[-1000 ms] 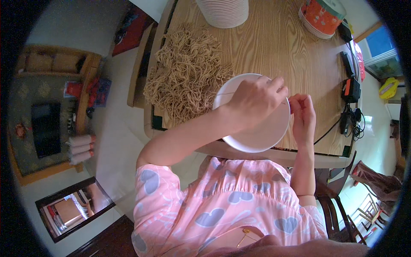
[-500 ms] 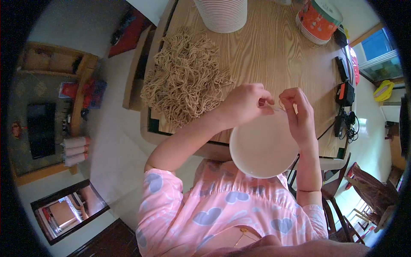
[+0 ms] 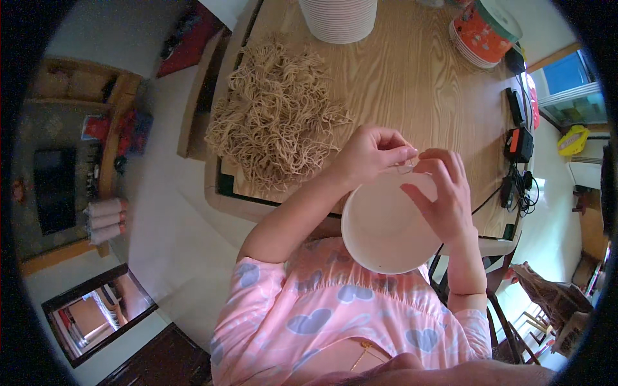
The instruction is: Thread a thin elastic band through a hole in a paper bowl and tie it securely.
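Observation:
Over the far rim of a white round bucket (image 3: 386,231), my left hand (image 3: 376,149) has thumb and index finger closed on a thin strand of string that hangs from the fingertips. My right hand (image 3: 445,196) is beside it, above the bucket's right side, thumb spread away from the bent fingers; its fingertips are close to the strand. The bucket rests between my lap and the table edge, and its inside shows no contents beyond a tiny dark speck. Left of my left hand lies a big loose heap of tan strings (image 3: 277,116).
A wooden table (image 3: 405,83) carries a stack of white buckets (image 3: 340,19) at the back and an orange-and-green printed tub (image 3: 484,35) at back right. Black cords and adapters (image 3: 515,183) run along its right side. A dark chair (image 3: 505,321) stands at right.
The right hand's thumb and fingers have parted from their pinch, and the hand has lowered slightly. The left hand keeps its pinch near the bucket rim. The view has shifted slightly.

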`<move>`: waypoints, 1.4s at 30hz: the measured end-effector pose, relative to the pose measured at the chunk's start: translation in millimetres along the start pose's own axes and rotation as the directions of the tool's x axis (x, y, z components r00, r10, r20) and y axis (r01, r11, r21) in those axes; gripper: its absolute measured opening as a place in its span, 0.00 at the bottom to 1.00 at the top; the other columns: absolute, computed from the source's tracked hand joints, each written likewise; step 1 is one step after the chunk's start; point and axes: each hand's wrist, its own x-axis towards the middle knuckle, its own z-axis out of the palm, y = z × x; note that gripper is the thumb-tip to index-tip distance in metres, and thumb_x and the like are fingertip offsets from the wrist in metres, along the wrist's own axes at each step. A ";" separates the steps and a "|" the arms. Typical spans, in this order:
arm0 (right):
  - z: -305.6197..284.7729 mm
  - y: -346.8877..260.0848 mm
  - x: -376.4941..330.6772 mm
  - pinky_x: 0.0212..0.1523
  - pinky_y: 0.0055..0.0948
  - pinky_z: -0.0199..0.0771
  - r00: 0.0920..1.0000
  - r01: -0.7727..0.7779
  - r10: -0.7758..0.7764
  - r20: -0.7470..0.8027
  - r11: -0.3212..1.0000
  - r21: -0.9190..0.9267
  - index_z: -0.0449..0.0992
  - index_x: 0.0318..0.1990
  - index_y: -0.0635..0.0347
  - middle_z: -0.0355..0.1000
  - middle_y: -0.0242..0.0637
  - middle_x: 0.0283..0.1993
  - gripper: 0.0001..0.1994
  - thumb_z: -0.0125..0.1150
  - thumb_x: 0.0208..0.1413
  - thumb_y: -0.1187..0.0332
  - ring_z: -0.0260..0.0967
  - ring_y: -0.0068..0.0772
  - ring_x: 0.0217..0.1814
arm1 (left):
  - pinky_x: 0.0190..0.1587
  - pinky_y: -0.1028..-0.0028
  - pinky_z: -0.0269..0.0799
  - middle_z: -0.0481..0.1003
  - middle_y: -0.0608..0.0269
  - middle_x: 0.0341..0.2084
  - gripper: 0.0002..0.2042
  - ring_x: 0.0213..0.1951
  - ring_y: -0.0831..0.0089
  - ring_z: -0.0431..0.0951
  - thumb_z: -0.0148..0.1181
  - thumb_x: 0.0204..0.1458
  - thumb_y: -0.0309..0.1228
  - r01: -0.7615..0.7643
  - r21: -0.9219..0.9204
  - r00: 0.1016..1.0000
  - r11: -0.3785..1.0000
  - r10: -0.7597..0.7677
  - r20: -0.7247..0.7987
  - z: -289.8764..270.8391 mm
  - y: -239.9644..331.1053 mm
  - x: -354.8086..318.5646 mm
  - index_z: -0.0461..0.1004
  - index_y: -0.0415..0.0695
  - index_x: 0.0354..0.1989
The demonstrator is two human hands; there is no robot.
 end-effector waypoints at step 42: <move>7.7 -5.9 11.1 0.34 0.35 0.68 1.000 -0.009 0.011 -0.022 0.993 0.114 0.71 0.32 0.62 0.70 0.40 0.30 0.06 0.60 0.45 0.79 0.68 0.42 0.32 | 0.28 0.82 0.70 0.78 0.66 0.22 0.06 0.25 0.85 0.74 0.62 0.48 0.30 0.056 -0.075 0.996 0.996 -0.061 -0.065 -4.9 -11.9 -24.4 0.80 0.41 0.31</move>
